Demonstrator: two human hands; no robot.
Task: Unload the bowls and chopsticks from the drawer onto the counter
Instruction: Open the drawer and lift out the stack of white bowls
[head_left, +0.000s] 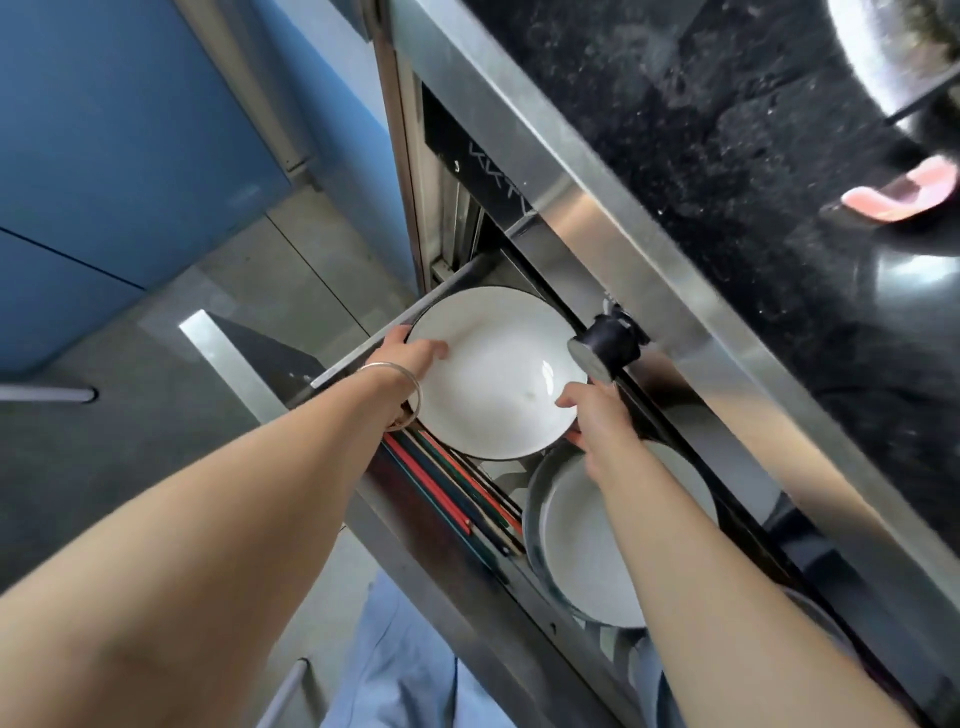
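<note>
A white bowl with a dark rim (493, 369) hangs over the open drawer (363, 353), held at both sides. My left hand (410, 358) grips its left rim, thumb inside the bowl. My right hand (597, 415) grips its right rim. A second white bowl (582, 551) lies in the drawer nearer to me, partly hidden by my right forearm. Several red, green and dark chopsticks (457, 493) lie along the drawer's left side, partly under the held bowl. The black speckled counter (727, 156) runs along the right.
A black stove knob (605, 345) juts from the steel front panel (649, 249) right beside the held bowl. A pink-handled tool (904, 192) and a steel pan (893, 47) rest on the counter. Blue cabinets (104, 156) stand across the grey floor.
</note>
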